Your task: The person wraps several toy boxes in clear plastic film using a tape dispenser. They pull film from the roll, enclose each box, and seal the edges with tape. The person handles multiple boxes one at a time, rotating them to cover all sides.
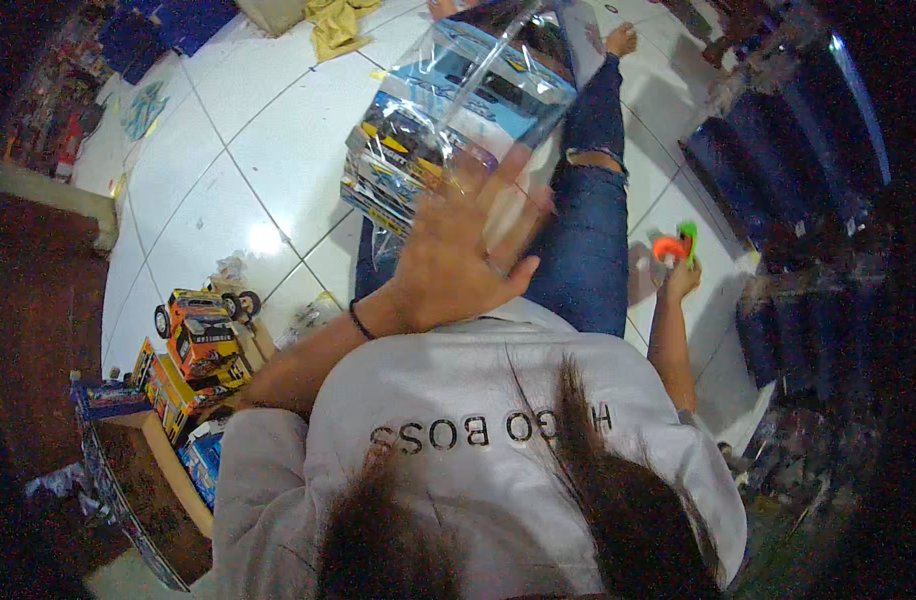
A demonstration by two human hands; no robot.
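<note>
A blue and yellow toy box in clear plastic wrap (448, 105) lies tilted between and over my jeans-clad legs. My left hand (458, 250), a dark band at its wrist, is at the near edge of the box, fingers spread and slightly blurred. Whether its fingertips press on the wrap I cannot tell. Out to the right, beside my thigh, my right hand (686, 277) is closed on a small orange-and-green thing that looks like a tape dispenser (673, 246).
To the left, an orange toy truck (200, 335) sits on yellow boxes beside an opened cardboard carton (153, 470). A yellow cloth or bag (338, 28) lies on the white tiles at the far side. Dark wrapped bundles (798, 150) line the right.
</note>
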